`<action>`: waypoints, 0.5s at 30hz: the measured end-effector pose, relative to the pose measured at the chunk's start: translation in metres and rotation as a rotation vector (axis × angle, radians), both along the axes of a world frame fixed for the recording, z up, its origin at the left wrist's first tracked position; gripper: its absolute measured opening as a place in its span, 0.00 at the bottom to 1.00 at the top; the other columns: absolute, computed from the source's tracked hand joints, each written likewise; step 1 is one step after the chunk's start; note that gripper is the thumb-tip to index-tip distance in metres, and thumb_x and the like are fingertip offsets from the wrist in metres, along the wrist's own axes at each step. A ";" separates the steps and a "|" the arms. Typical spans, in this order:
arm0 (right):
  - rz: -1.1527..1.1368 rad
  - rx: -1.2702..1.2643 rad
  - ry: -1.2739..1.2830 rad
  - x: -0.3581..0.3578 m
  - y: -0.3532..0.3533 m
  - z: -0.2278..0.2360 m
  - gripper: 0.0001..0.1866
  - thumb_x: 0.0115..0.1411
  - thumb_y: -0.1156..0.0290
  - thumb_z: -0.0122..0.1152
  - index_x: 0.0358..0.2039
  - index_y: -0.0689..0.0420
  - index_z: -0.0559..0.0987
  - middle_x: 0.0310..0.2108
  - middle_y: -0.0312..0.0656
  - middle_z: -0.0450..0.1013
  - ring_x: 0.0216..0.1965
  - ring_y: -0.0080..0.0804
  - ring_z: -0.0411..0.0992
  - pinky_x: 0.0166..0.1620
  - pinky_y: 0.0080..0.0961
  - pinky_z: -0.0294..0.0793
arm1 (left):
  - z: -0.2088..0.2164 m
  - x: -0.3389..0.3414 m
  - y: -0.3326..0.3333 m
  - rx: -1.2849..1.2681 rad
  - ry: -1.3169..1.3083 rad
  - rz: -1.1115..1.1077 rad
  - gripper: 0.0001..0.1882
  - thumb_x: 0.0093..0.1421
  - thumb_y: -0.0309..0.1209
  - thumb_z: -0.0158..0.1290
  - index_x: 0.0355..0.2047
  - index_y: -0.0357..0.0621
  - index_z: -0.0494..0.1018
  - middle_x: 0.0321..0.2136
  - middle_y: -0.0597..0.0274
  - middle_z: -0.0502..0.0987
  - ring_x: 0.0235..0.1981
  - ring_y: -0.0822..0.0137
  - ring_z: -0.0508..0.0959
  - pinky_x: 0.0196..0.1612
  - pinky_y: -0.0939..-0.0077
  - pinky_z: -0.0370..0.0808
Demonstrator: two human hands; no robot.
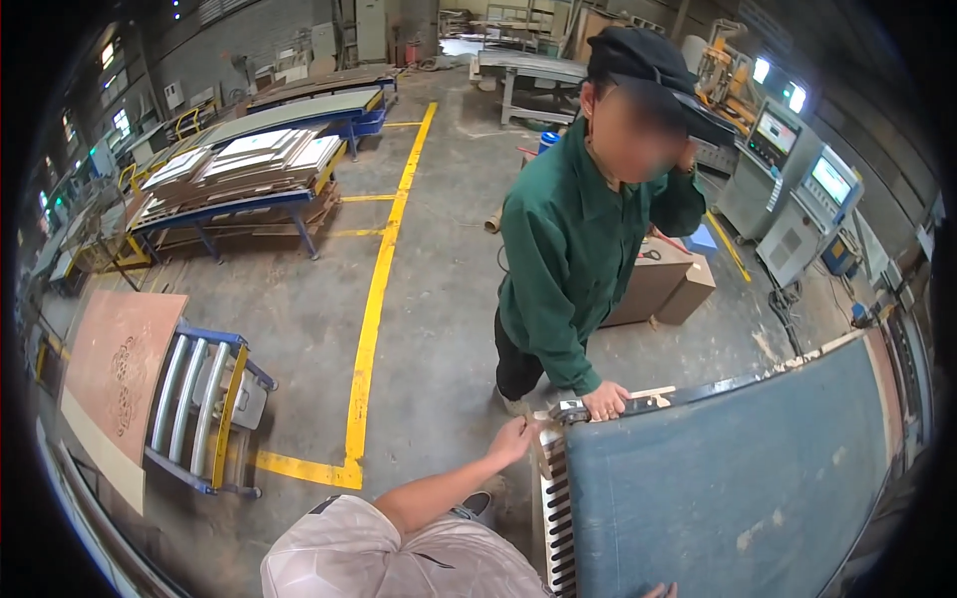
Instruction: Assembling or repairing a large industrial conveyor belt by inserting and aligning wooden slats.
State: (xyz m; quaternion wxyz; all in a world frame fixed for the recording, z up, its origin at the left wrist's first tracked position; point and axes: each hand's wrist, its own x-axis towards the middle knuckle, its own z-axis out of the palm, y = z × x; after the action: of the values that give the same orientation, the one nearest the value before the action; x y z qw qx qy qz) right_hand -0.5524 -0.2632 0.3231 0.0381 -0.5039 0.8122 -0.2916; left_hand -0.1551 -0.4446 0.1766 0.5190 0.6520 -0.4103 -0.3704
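My left hand (512,440) reaches forward to the near left corner of a machine bed covered with a blue-grey sheet or belt (718,468). Its fingers are closed at the corner's end piece; what they grip, if anything, is too small to make out. Only the fingertips of my right hand (662,591) show at the lower edge, apart and lying on the blue-grey surface. Along the bed's left side runs a pale strip with a row of dark pegs or slots (560,518). A co-worker in a green shirt (568,249) rests one hand (605,401) on the bed's black edge rail (688,397).
To the left stands a roller stand (204,409) beside a carved wooden panel (125,369). Farther off are stacked panels (239,164) on a blue-framed conveyor. A brown box (653,289) sits behind the co-worker, near control cabinets (812,209). A yellow floor line (374,309) crosses the floor.
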 end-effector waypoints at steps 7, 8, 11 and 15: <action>-0.428 -0.203 0.404 -0.111 0.113 -0.105 0.19 0.65 0.61 0.58 0.41 0.67 0.82 0.38 0.61 0.78 0.41 0.60 0.76 0.47 0.50 0.76 | 0.007 -0.008 0.006 0.107 -0.091 0.006 0.19 0.67 0.43 0.50 0.36 0.35 0.74 0.27 0.43 0.77 0.30 0.46 0.77 0.35 0.56 0.72; -0.456 -0.193 0.444 -0.113 0.120 -0.108 0.18 0.65 0.61 0.58 0.39 0.67 0.82 0.37 0.60 0.78 0.39 0.60 0.76 0.46 0.51 0.76 | 0.005 -0.009 0.006 0.073 -0.090 0.020 0.19 0.67 0.42 0.50 0.38 0.35 0.75 0.27 0.43 0.77 0.30 0.47 0.77 0.35 0.56 0.72; -0.434 -0.127 0.521 -0.107 0.108 -0.106 0.17 0.64 0.62 0.59 0.37 0.66 0.81 0.36 0.59 0.78 0.38 0.59 0.76 0.44 0.51 0.76 | 0.002 -0.008 0.007 0.058 -0.056 0.011 0.18 0.68 0.41 0.50 0.41 0.37 0.76 0.28 0.45 0.78 0.31 0.49 0.78 0.37 0.57 0.72; -0.437 -0.139 0.593 -0.109 0.113 -0.109 0.16 0.63 0.61 0.59 0.37 0.65 0.81 0.35 0.58 0.78 0.37 0.58 0.76 0.43 0.51 0.76 | 0.001 -0.010 0.009 -0.017 -0.060 0.027 0.17 0.68 0.41 0.50 0.44 0.38 0.77 0.29 0.46 0.79 0.32 0.52 0.79 0.38 0.59 0.73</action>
State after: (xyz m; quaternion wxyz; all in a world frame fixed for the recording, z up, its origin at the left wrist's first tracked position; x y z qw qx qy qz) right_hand -0.6615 -0.1506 0.2145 -0.2964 -0.3827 0.8545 -0.1886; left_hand -0.1650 -0.4354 0.1777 0.5170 0.6638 -0.4201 -0.3400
